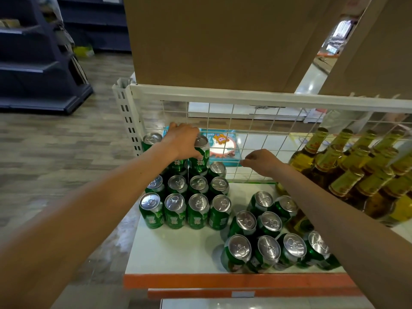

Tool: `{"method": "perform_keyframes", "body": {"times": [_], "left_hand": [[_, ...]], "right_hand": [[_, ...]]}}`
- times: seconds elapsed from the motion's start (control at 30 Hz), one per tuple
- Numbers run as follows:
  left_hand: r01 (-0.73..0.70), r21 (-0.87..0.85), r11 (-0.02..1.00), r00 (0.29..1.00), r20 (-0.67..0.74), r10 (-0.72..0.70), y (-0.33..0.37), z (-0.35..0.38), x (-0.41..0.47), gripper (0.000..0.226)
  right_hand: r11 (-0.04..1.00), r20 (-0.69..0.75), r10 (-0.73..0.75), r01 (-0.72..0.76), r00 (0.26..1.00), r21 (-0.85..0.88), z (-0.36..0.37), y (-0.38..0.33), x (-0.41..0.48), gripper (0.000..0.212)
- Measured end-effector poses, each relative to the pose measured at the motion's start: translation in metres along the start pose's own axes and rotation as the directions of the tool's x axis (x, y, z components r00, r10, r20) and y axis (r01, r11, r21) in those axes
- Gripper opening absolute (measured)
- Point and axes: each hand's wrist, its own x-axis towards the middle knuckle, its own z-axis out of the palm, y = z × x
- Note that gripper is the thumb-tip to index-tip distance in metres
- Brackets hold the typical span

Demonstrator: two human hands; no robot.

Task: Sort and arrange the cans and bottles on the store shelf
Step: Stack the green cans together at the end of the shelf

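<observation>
Cans [198, 210] on white shelf [178, 250], plank floor [55, 141]

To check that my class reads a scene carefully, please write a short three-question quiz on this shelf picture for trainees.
1. True or false: the left hand grips a green can.
2. Where do the bottles stand on the shelf? A left, B right, C front edge.
3. Fill in: the front row of the neat can block holds ___ cans.
Key: 1 true; 2 B; 3 four.
</observation>
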Motion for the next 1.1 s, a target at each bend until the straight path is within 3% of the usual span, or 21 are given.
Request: {"method": "perform_keyframes", "body": {"times": [0.2,0.33,0.57,0.7,0.9,1.1], "left_hand": [[-0.003,-0.096,0.995,1.0,-0.021,0.001,0.001,-0.002,-0.002,0.081],[-0.024,-0.072,0.997,0.999,-0.024,0.022,0.001,-0.003,-0.003,0.065],[0.007,-0.028,1.0,0.999,-0.033,-0.008,0.006,0.006,-0.005,0.056],[0.013,-0.082,0.997,0.996,-0.086,-0.02,0.007,0.014,-0.01,0.053],[-0.102,-0.111,0.989,0.983,-0.162,0.083,0.003,0.019,-0.02,0.048],[-0.082,-0.199,0.977,0.977,-0.21,0.039,0.004,0.023,-0.022,0.051]], "right_hand": [[0.999,0.003,0.016,-0.016,1.0,-0.028,0.001,0.007,-0.002,0.046],[0.999,-0.005,0.025,-0.025,1.0,-0.031,0.002,0.01,-0.004,0.051],[0.998,-0.007,0.054,-0.054,0.998,0.024,0.008,0.02,-0.007,0.053],[0.997,0.003,0.066,-0.066,0.998,0.04,0.012,0.026,-0.014,0.053],[0.998,0.01,0.062,-0.062,0.998,-0.011,0.016,0.035,-0.024,0.053],[0.998,0.003,0.066,-0.066,0.998,-0.023,0.015,0.041,-0.029,0.052]]}}
